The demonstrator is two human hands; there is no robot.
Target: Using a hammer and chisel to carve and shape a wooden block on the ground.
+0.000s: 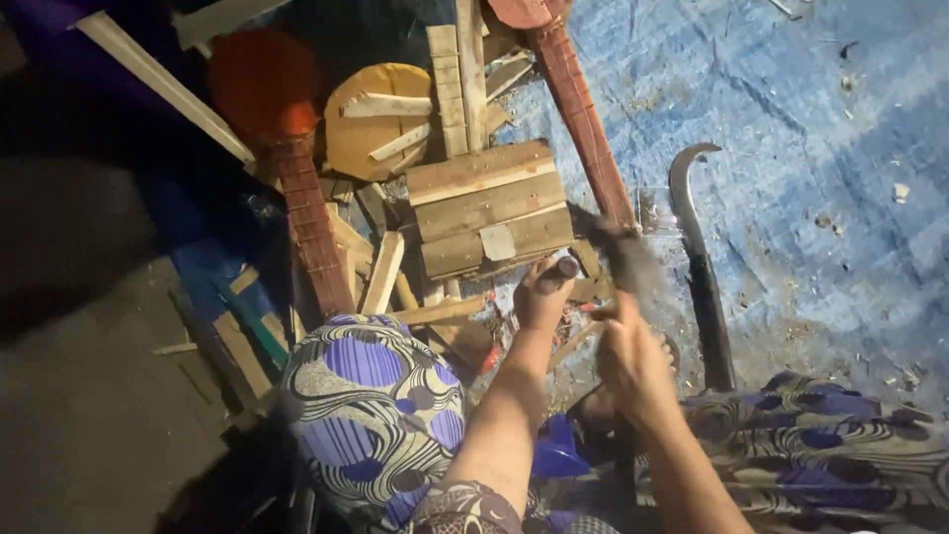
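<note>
Hands at work over wood scraps on a blue tarp

The left hand (541, 295) is closed around a small dark rod-like tool (564, 268) beside the slatted wooden block (488, 209). The right hand (633, 358) grips a handle; its motion-blurred head (625, 255) cannot be identified. A curved blade (696, 247) lies on the tarp (820, 148).

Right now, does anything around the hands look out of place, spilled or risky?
Yes. A curved blade lies loose on the blue tarp, just beyond the right hand. Wood offcuts are piled untidily beside the small plank pallet, and chips litter the tarp. The tool in the right hand is motion-blurred; the left hand grips a small dark piece.
</note>
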